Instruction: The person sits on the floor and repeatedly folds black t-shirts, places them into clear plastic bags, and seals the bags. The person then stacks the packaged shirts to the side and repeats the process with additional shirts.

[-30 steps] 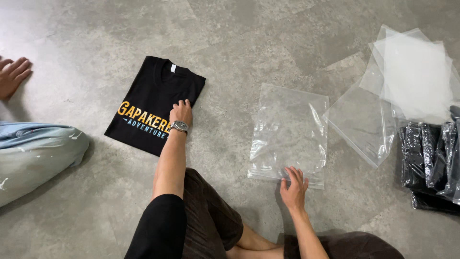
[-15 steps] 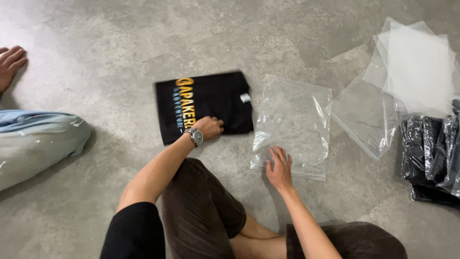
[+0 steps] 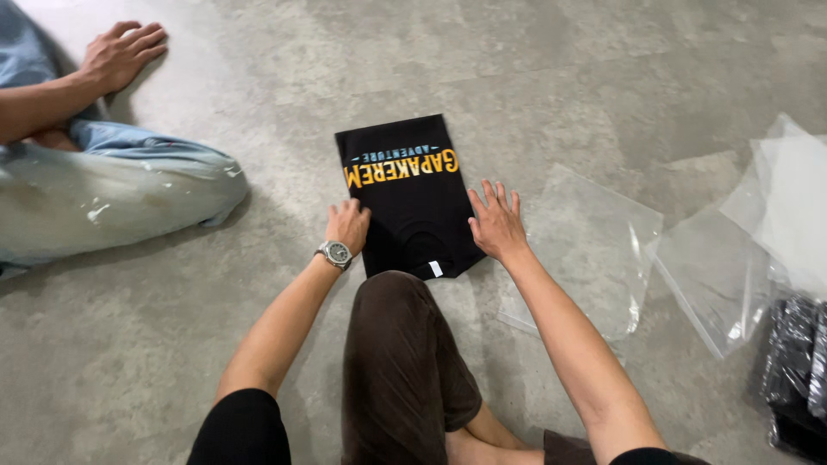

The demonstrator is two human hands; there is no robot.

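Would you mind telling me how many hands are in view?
3: left hand and right hand on the black shirt; another person's hand top left.

Floor [image 3: 551,77]: grey concrete, mottled. Folded black T-shirt [image 3: 412,194] lies flat on it, taken as landmark. Just right of the shirt, a clear plastic bag [image 3: 594,250], flat. Further right, more clear bags [image 3: 758,232], overlapping. At the far right edge, dark bagged bundles [image 3: 797,370], probably packed shirts; partly cut off. Left of the shirt, a seated person's jeans-clad leg [image 3: 112,202] rests on the floor.

Left hand [image 3: 349,226] curled, right hand [image 3: 497,223] spread.
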